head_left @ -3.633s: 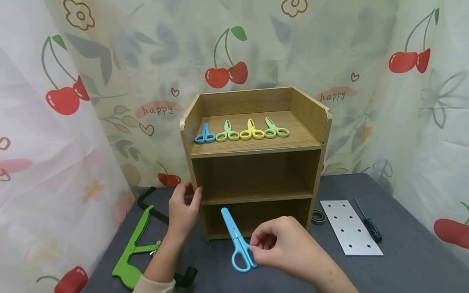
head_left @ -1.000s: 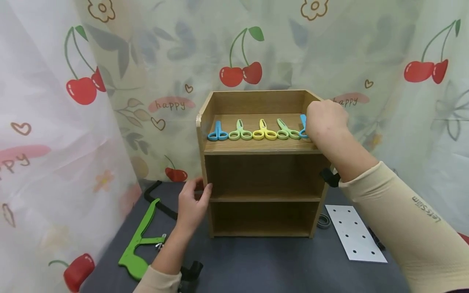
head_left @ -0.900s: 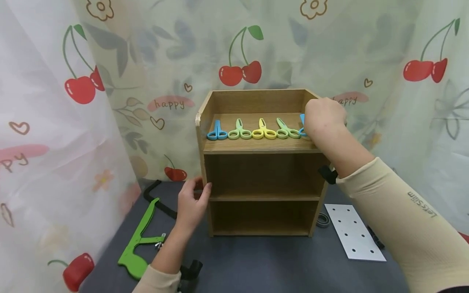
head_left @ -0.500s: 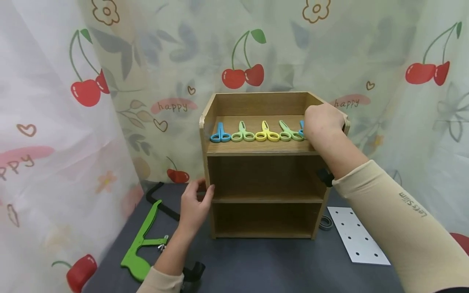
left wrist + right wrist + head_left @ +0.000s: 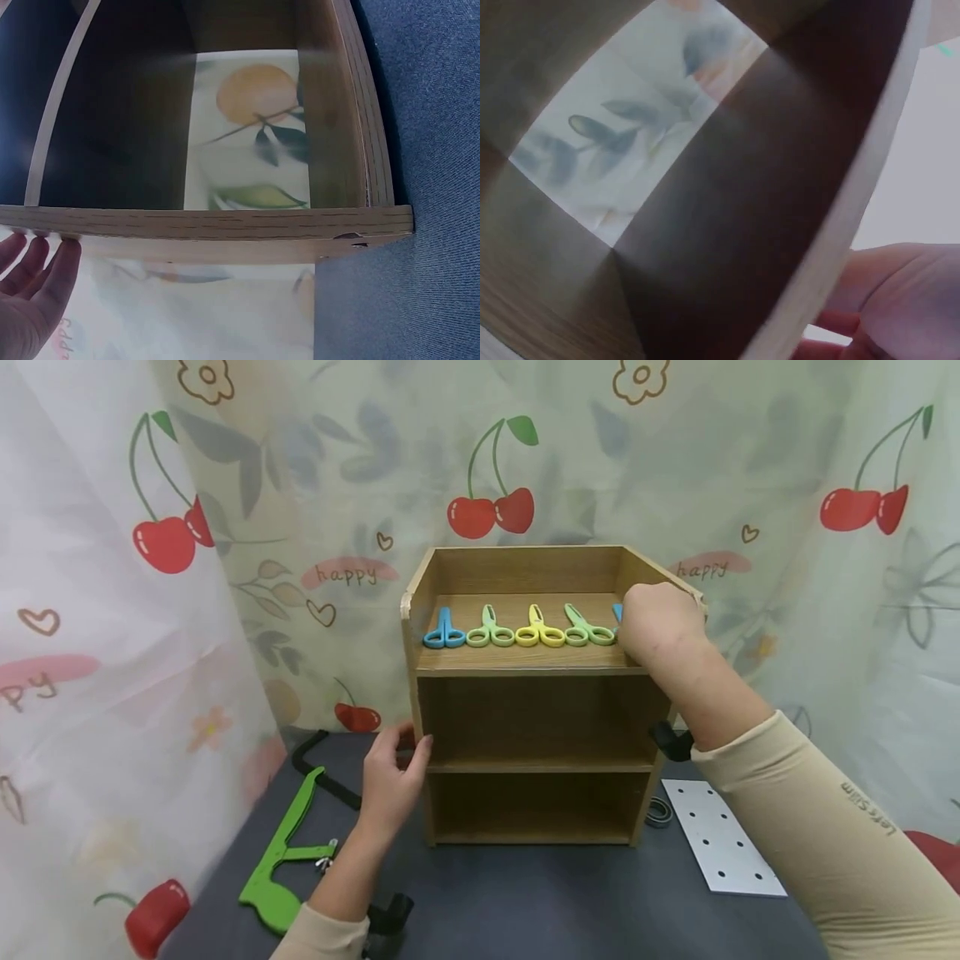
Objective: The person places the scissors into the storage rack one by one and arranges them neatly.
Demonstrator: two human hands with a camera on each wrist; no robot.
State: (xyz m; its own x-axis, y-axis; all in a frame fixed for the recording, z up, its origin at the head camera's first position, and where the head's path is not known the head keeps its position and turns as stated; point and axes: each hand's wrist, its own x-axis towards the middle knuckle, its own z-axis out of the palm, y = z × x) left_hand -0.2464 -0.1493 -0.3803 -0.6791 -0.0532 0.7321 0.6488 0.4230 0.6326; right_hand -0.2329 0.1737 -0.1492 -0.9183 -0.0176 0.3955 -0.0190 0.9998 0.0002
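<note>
A small wooden shelf unit (image 5: 543,672) stands on the dark table. Blue scissors (image 5: 444,633), light green scissors (image 5: 490,631), yellow scissors (image 5: 538,629) and more light green scissors (image 5: 587,628) lie in a row on its top tier, blades pointing back. At the right end of the row, my right hand (image 5: 663,622) holds another pair of blue scissors (image 5: 617,612); the hand covers most of it. My left hand (image 5: 392,781) touches the unit's left side panel, its fingertips also against the panel (image 5: 202,223) in the left wrist view.
A green clamp-like tool (image 5: 281,860) and a black bent bar (image 5: 322,772) lie left of the unit. To its right are a dark ring (image 5: 659,812) and a white plate with holes (image 5: 720,835), partly under my right forearm. A printed curtain (image 5: 360,468) surrounds the table.
My right hand has carried the blue scissors from in front of the unit up to the top tier's right end. Lately it has shifted slightly down. My left hand has stayed at the side panel.
</note>
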